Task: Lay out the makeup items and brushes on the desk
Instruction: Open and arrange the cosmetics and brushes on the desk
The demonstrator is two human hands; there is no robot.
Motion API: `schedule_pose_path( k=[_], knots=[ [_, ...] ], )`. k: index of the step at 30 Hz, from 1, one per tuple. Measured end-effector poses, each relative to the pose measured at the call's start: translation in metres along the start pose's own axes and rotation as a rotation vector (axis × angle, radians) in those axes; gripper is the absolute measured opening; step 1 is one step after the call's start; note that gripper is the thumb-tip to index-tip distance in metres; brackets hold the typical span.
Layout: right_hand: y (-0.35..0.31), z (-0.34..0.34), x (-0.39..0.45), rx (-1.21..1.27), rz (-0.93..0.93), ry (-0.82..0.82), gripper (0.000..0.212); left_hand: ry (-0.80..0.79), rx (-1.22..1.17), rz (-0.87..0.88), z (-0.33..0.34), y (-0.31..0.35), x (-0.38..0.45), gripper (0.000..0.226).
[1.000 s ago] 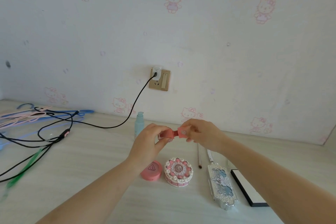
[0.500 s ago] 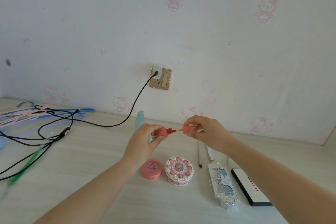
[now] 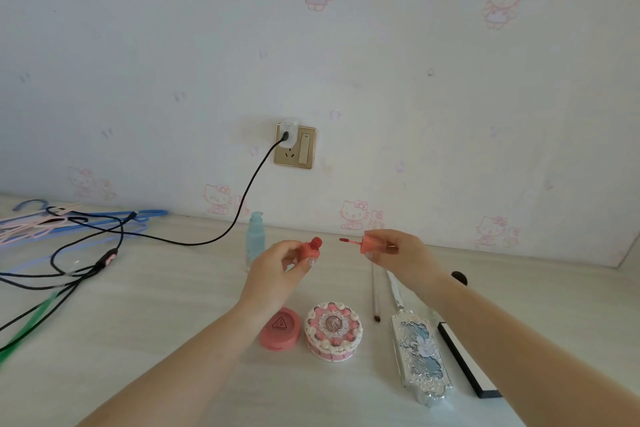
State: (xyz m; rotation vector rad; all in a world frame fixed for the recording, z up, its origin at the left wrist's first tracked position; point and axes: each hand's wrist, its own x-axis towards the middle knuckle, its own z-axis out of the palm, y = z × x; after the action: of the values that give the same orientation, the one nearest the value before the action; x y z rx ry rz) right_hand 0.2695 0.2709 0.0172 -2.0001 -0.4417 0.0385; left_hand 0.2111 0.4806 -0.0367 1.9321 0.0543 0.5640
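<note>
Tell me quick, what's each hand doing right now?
Left hand: fingers gripping the open coral lip gloss bottle.
Right hand: fingers pinching the bottle's cap, its applicator wand pulled clear of the bottle.

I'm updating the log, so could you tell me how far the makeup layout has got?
Done: pink compact, cake-shaped case, silver palette and thin brush lie on the desk. In hand: left hand holds the lip-gloss tube, right hand its wand cap. Left: recapping and placing it.

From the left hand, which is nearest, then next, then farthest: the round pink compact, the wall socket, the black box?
From the left hand:
1. Round pink compact, just below it.
2. Wall socket, up on the wall.
3. Black box, far right on the desk.
</note>
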Motion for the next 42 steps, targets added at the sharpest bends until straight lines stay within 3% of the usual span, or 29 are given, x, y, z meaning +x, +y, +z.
schedule_pose_path(
  k=[7, 16, 25, 42],
  knots=[
    [0.021, 0.011, 0.018, 0.176, 0.055, 0.045, 0.019, -0.082, -0.051, -0.146, 0.027, -0.01, 0.019, 0.016],
    [0.047, 0.033, 0.055, -0.042, 0.078, -0.021, 0.023, -0.151, 0.176, -0.189, 0.04, -0.019, 0.034, 0.012],
    [0.058, 0.054, 0.062, -0.293, 0.077, -0.089, 0.021, -0.125, 0.207, -0.257, 0.044, -0.036, 0.041, 0.027],
    [0.061, 0.054, 0.06, -0.371, 0.096, -0.109, 0.026, -0.137, 0.354, -0.208, 0.046, -0.034, 0.043, 0.024]
  ],
)
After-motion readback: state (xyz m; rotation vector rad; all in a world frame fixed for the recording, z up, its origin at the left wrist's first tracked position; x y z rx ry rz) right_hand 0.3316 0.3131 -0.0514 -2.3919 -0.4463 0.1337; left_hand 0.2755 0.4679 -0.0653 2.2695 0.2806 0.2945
